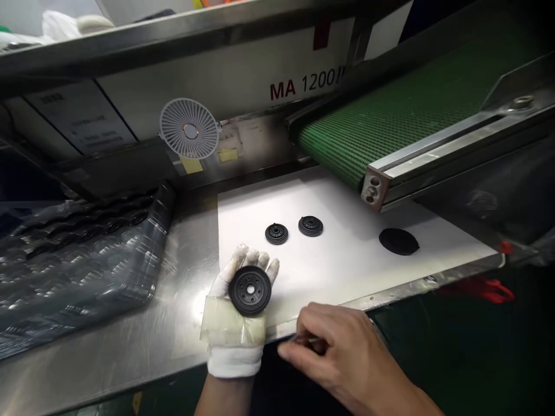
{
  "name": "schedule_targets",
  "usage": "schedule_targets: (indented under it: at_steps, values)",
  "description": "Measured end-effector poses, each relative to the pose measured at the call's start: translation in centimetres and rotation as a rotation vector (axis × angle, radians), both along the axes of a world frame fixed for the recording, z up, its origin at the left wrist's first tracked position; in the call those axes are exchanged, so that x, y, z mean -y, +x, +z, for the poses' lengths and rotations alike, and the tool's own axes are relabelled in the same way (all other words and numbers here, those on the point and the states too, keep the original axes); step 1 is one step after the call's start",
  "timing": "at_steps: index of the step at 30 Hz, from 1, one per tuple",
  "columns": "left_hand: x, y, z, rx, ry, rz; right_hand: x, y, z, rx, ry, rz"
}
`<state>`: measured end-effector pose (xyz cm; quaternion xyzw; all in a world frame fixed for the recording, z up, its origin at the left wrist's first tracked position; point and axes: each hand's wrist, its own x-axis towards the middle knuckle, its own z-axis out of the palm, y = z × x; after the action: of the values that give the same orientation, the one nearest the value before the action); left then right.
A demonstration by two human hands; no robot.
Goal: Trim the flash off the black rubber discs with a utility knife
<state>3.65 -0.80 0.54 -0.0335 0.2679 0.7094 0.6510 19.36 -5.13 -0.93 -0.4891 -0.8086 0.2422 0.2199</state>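
My left hand [222, 284], in a white glove with clear yellowish tape around the wrist, is turned palm up. It holds a round black wheel-like part [250, 290] with a centre hole and a ring of smaller holes, fingers slightly curled behind it. To its right, my bare right hand [340, 344] is closed, thumb against the bent fingers. Something thin and shiny shows at that pinch, too small to make out. Beyond the hands, two similar black discs [276, 233] [311, 226] lie on a white sheet [333, 266]. A flatter black disc [398, 241] lies farther right.
A green conveyor belt [347, 138] in a metal frame juts in from the upper right, above the sheet. Stacked clear plastic trays [87, 260] stand at left on the metal table [186, 266]. A small fan [189, 128] is behind. Something red [481, 288] hangs below the table's right edge.
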Motion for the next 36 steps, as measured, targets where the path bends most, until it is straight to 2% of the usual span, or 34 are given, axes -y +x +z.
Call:
schedule_targets:
  at_steps: [2, 4, 9, 12, 15, 18, 22, 25, 28, 31, 33, 36]
  values:
    - [1.4, -0.9, 0.2, 0.030, 0.041, -0.024, 1.7, 0.2, 0.1, 0.087, -0.049, 0.126]
    - [2.7, -2.1, 0.3, 0.066, 0.075, -0.066, 2.9, 0.1, 0.3, 0.100, -0.073, 0.165]
    - [4.8, -5.7, 0.3, 0.199, 0.063, -0.146, 2.8, -2.2, 1.7, 0.058, -0.026, -0.080]
    - [4.9, -8.2, 0.1, 0.279, 0.023, -0.154, 1.5, -4.3, 3.2, 0.175, -0.008, -0.090]
    - [4.5, -10.3, 0.1, 0.271, -0.020, -0.106, 0.6, -7.1, 4.6, 0.214, -0.052, -0.032]
    - [4.0, -11.6, 0.5, 0.208, -0.059, 0.004, 0.4, -10.1, 5.1, 0.103, -0.065, 0.006]
    - [3.7, -12.1, 1.5, 0.022, -0.096, 0.228, 0.2, -13.2, 3.5, 0.005, -0.111, 0.078]
    - [3.7, -12.1, 1.7, -0.149, -0.089, 0.293, -0.1, -14.4, 1.6, -0.013, -0.085, 0.113]
    - [3.8, -12.1, 0.9, -0.236, -0.139, 0.247, 0.1, -14.6, 0.6, -0.037, -0.025, 0.177]
    - [3.5, -11.7, 0.2, -0.177, -0.202, 0.196, 0.6, -13.9, 0.6, -0.112, -0.052, 0.189]
    - [3.3, -11.1, 0.0, -0.221, -0.170, 0.187, 0.9, -12.8, 0.9, -0.165, -0.074, 0.149]
    - [2.9, -10.5, 0.2, -0.400, -0.046, 0.147, 0.9, -9.9, 1.0, -0.137, -0.084, 0.092]
